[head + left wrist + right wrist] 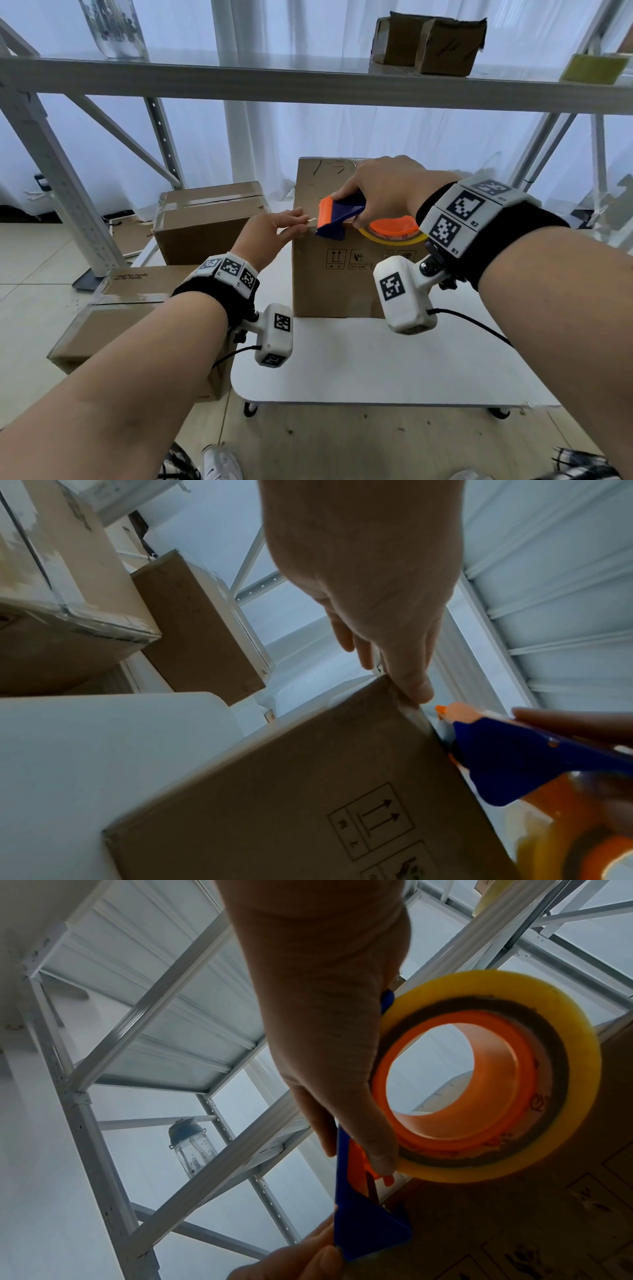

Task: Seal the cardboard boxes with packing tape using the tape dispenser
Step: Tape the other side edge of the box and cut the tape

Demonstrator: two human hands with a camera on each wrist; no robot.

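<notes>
Nearest the camera, below both sets of fingers, the white surface (376, 363) carries the tall cardboard box (329, 274) at its far half, so the box's top edge sits at working height. At that near upper corner the left hand (270, 233) reaches in, its fingers (416, 688) pinching what looks like the free end of the tape against the box's corner, probably to anchor it so the strip can be drawn taut. Just right of those fingers, touching the same edge, the right hand (387, 192) grips the blue and orange tape dispenser (337, 219); its fingers (378, 1153) are curled round the handle, and the yellowish tape roll (489, 1080) hangs on the near side of the box, free to turn. The dispenser's mouth is tilted down onto the edge, a posture suited to starting a pull across the top. Beyond and left of the fingers stand two taped boxes (209, 219), apparently finished and set aside. Farther off, above the fingers, a metal shelf (308, 78) holds small cartons (431, 44).
</notes>
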